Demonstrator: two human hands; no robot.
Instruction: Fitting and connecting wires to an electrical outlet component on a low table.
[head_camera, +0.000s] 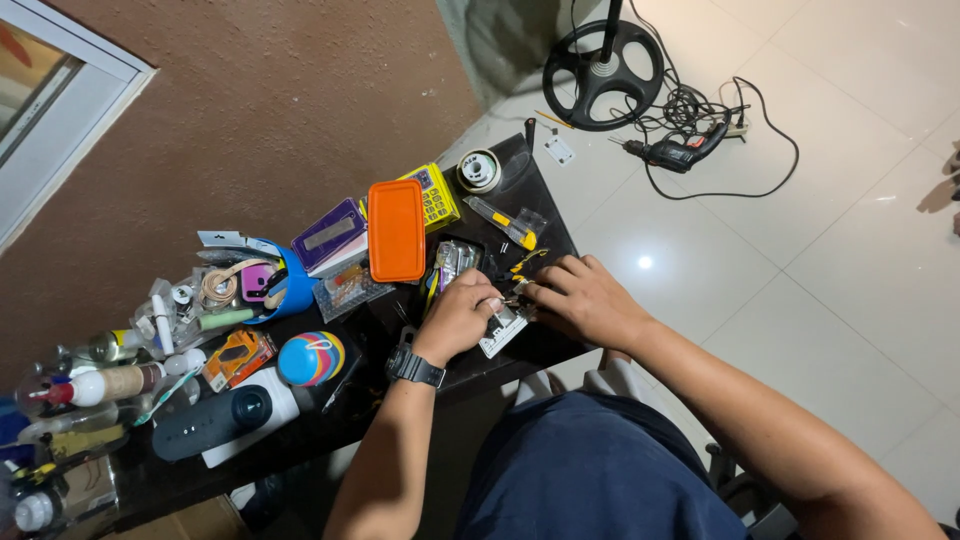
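Note:
My left hand (458, 315), with a black wristwatch (414, 367) on its wrist, and my right hand (580, 296) meet over a small white flat part (503, 330) on the black table (505, 172). The fingers of both hands pinch small pieces at its upper edge. What exactly sits between the fingertips is too small to tell. A clear packet (453, 262) of small parts lies just behind my left hand.
On the table stand an orange box (396, 230), a yellow box (436, 196), a purple case (328, 233), a tape roll (478, 169), a yellow utility knife (505, 222), a blue cup (292, 280), a colourful ball (311, 358), a black speaker (215, 420) and bottles (100, 384). A fan base (603, 73) and drill (676, 154) lie on the tiled floor.

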